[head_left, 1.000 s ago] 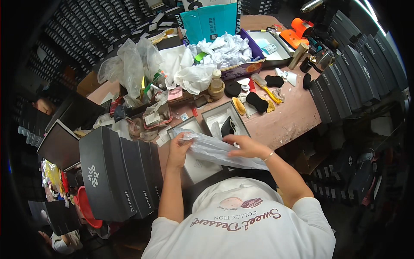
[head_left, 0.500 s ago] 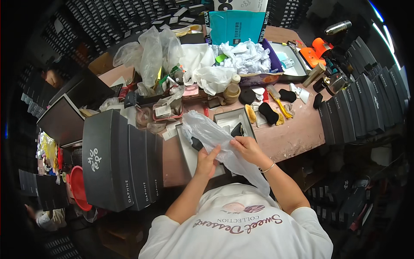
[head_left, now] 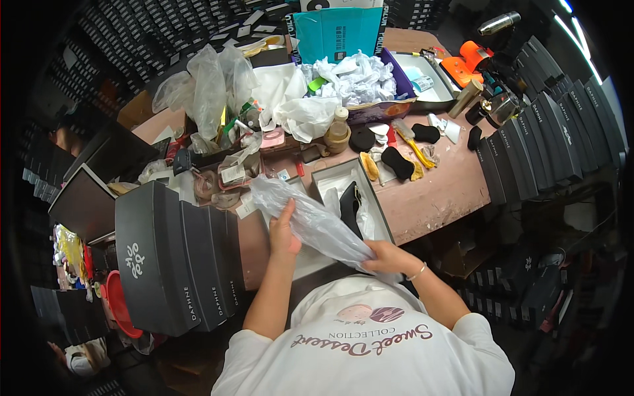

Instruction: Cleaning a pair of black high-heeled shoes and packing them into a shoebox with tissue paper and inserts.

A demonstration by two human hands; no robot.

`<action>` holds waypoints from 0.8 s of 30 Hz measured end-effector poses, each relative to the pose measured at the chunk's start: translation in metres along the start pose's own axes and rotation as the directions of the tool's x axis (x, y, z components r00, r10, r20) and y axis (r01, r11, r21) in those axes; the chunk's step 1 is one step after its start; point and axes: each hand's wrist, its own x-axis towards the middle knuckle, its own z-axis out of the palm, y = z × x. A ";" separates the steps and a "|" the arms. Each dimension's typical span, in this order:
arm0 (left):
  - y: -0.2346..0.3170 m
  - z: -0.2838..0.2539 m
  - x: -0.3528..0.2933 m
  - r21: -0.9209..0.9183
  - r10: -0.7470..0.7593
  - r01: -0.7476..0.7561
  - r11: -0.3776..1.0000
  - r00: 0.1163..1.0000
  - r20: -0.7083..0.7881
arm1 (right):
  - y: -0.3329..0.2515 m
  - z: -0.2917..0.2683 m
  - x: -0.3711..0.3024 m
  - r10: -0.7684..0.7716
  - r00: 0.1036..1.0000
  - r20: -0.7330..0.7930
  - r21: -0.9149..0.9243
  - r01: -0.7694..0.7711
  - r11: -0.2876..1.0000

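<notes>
A crumpled, translucent plastic bag (head_left: 318, 221) stretches slantwise between my hands. My left hand (head_left: 284, 231) grips its left side with the thumb up along the film. Lower and to the right, my right hand (head_left: 391, 257) is closed around the bag's lower end. Whether anything lies inside the bag cannot be made out. Just beyond it, an open grey shoebox (head_left: 376, 206) holds a black shoe (head_left: 351, 206) and white paper. Another pale, shallow box part (head_left: 309, 264) lies beneath the bag, mostly covered by it and my left hand.
Dark shoeboxes stand in rows at left (head_left: 155, 254) and right (head_left: 538, 148). Toward the back, a purple carton (head_left: 404, 79) is heaped with crumpled paper (head_left: 360, 78). Black sponges (head_left: 397, 163), a yellow-handled brush (head_left: 417, 148) and a bottle (head_left: 338, 132) sit beyond the shoebox.
My hands have moved apart, the left one to the left and the right one lower, drawing the bag out lengthwise. More of the black shoe in the box now shows.
</notes>
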 end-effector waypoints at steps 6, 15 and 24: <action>0.008 -0.016 0.025 0.130 0.223 -0.211 0.969 0.972 -0.079 | 0.077 -0.013 -0.101 0.544 0.825 -0.151 0.324 -0.479 0.816; -0.003 0.038 -0.004 0.062 0.035 -0.042 0.997 0.993 0.109 | -0.035 -0.033 0.022 -0.193 0.873 -0.448 0.042 0.236 0.971; -0.022 0.000 -0.032 -0.138 -0.187 0.265 0.954 0.889 0.418 | -0.027 -0.031 0.060 -0.009 0.930 -0.367 0.125 0.059 0.990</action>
